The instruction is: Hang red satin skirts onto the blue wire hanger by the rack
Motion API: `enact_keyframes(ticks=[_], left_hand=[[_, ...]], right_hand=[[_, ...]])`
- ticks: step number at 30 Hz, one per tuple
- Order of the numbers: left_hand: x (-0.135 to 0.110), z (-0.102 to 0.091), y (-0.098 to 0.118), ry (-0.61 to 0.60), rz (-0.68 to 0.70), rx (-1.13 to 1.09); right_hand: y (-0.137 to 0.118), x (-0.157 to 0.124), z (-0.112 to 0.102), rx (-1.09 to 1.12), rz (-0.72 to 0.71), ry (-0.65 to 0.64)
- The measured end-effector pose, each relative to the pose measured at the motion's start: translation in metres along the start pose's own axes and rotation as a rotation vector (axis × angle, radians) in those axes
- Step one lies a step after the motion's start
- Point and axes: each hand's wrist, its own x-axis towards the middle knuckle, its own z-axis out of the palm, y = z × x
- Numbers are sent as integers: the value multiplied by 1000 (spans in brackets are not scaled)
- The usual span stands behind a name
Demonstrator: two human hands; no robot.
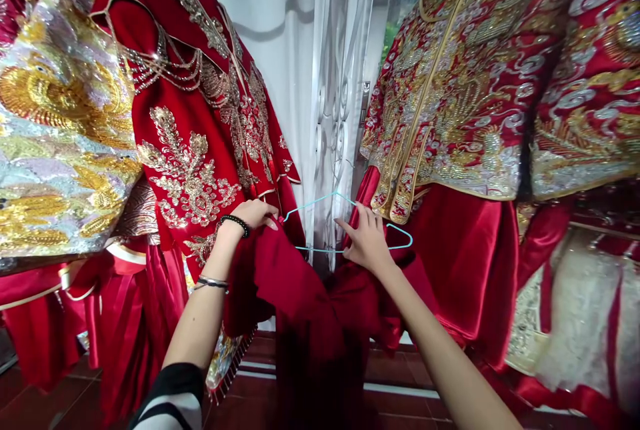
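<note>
A dark red dress (320,323) hangs down in front of me, its top at a light blue clothes hanger (319,199). My left hand (253,215), with a black bead bracelet at the wrist, is closed on the dress fabric at the hanger's left end. Over the hanger's right arm, my right hand (369,240) is closed, its thumb pointing left. The hanger's right loop sticks out bare beyond that hand. Whether red fabric is also within the right fingers is hidden. The hanger's thin hook points upward.
A red jacket with beaded embroidery (195,183) hangs close on the left, beside a gold-patterned garment (60,103). On the right hang gold-embroidered red jackets (450,103) over a red satin skirt (465,263). Behind stand a white curtain (280,37) and white metal scrollwork (343,110).
</note>
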Motion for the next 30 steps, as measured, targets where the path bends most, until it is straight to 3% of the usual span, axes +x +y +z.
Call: enact_keyframes(ticks=[8, 12, 15, 18, 21, 26, 30], left_hand=[[12, -19, -12, 49, 138, -89], [24, -24, 4, 42, 164, -89], [31, -17, 17, 26, 205, -120], [30, 3, 22, 12, 215, -220], [30, 29, 31, 43, 81, -262], [47, 68, 54, 325, -326, -98], [64, 82, 48, 401, -367, 6]], right_hand=[[-9, 3, 3, 37, 38, -26], [-12, 4, 4, 42, 24, -31], [-10, 4, 5, 26, 43, -35], [-5, 5, 5, 7, 53, -40], [-1, 5, 5, -8, 55, -53], [2, 5, 6, -3, 56, -46], [4, 8, 4, 41, 20, -65]])
